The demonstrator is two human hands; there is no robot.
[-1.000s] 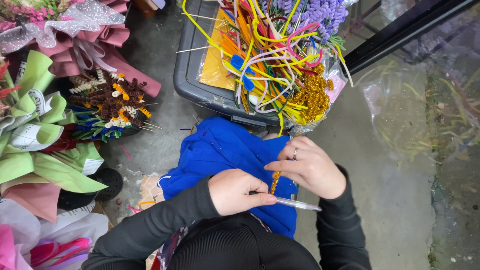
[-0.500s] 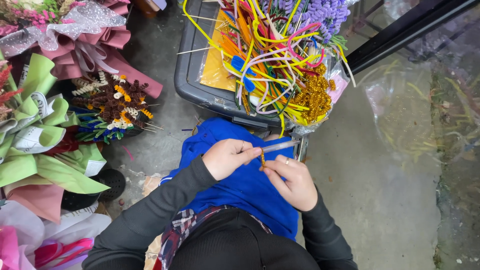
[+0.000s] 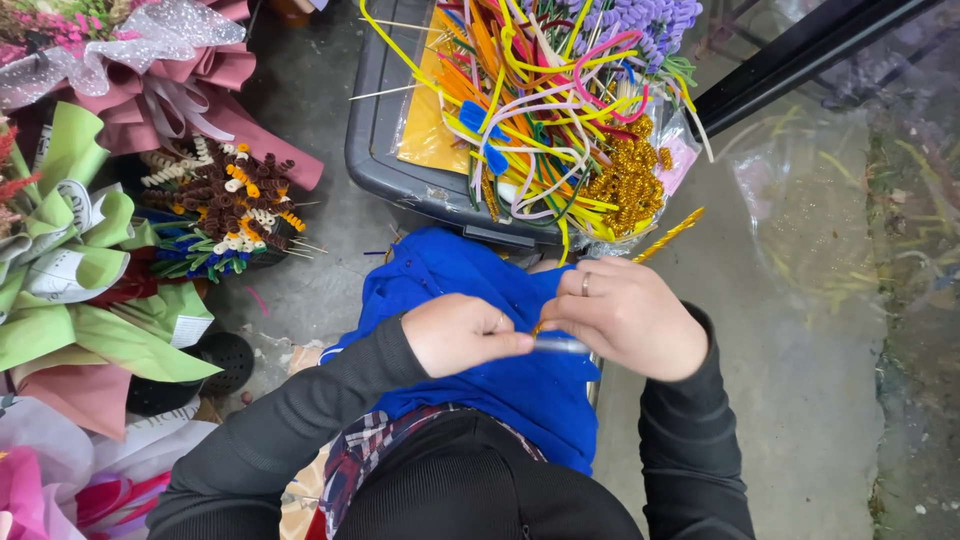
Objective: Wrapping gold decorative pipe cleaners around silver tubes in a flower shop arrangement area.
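Gold glitter pipe cleaner [image 3: 668, 235] runs slantwise from behind the right hand [image 3: 628, 318] up toward the bin, its upper end free in the air and its lower end showing as a small orange tip between the two hands. The right hand's fingers are curled shut around it, and the same hand also closes on a pale, thin stick [image 3: 560, 344] lying crosswise under the fingertips. The left hand [image 3: 462, 334] is pinched shut, thumb and forefinger meeting at the near end of that stick, just beside the pipe cleaner's lower tip. Both hands hover over a blue cloth [image 3: 480, 290] on the lap. Ahead stands a grey bin [image 3: 385, 130] heaped with coloured pipe cleaners [image 3: 540, 90].
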